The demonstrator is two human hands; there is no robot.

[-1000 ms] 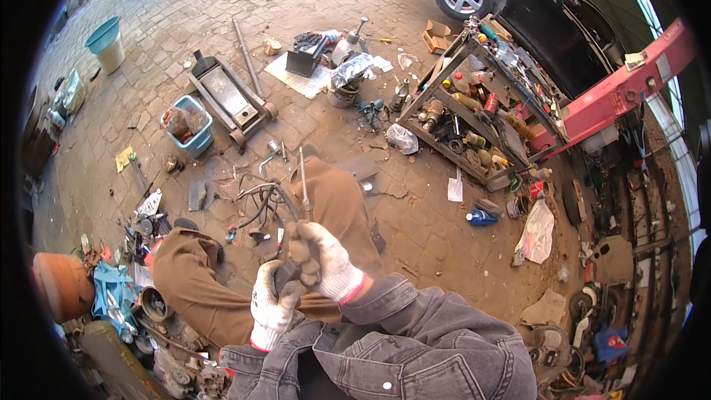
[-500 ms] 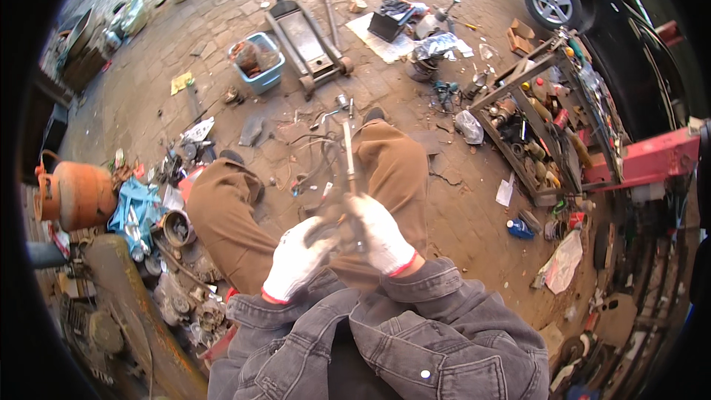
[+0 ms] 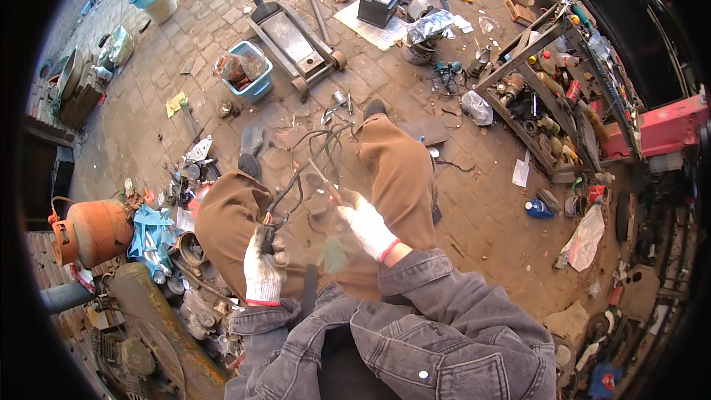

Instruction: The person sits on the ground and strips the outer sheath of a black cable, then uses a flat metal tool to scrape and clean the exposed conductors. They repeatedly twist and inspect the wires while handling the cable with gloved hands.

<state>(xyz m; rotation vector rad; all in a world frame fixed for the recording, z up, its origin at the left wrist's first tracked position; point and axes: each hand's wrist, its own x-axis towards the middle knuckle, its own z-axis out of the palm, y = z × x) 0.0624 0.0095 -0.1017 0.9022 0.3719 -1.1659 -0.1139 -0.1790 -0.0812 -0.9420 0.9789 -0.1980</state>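
Note:
My left hand, in a white knitted glove with dark grimy fingers, is closed around a small dark part. Coloured wires and a black cable come out of its top and run forward to a loose loop on the ground. Across from it my right hand, gloved likewise, grips a thin tool with a long metal shaft and a brownish handle. The shaft points forward and left, apart from the left hand's part. I cannot make out the tool's exact kind. Both hands are between my brown-trousered knees.
Ahead stand a floor jack and a blue basket. At the right is a metal frame packed with bottles and cans. An orange gas cylinder and scattered parts lie at left. Small metal pieces lie before my right foot.
My hands were together and are now apart, the left drawn back to the left with the dark part. The tool's shaft swung from upright to leaning left.

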